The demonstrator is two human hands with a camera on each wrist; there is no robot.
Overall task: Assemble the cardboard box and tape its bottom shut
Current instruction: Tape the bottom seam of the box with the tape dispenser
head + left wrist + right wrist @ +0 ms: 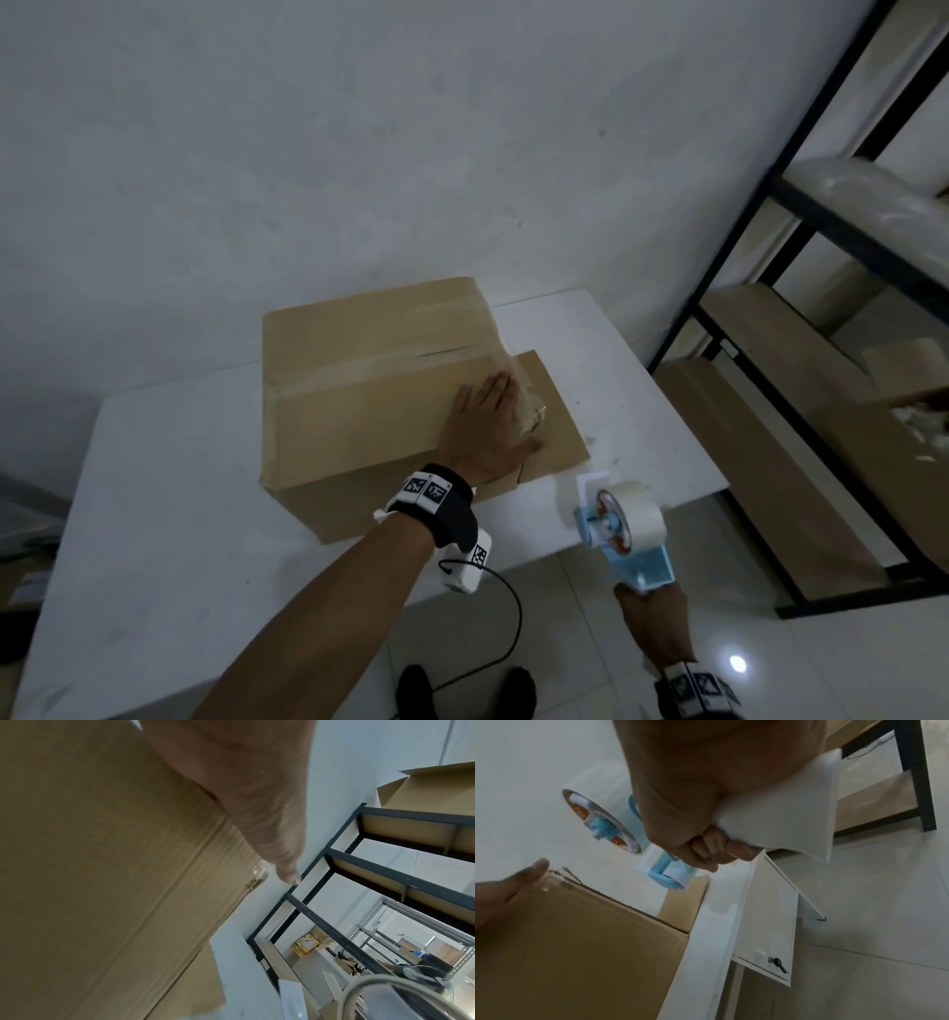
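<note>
White table (154,462): left hand (488,431) flat on box (359,370); no legible writing.

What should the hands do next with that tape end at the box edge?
Probably rub the left hand down over the crinkled tape end onto the box side: it looks loose at the edge, while the right hand holds the tape dispenser clear.

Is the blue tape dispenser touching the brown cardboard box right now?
No. The right hand holds the blue tape dispenser clear of the brown cardboard box, off the table's near edge.
</note>
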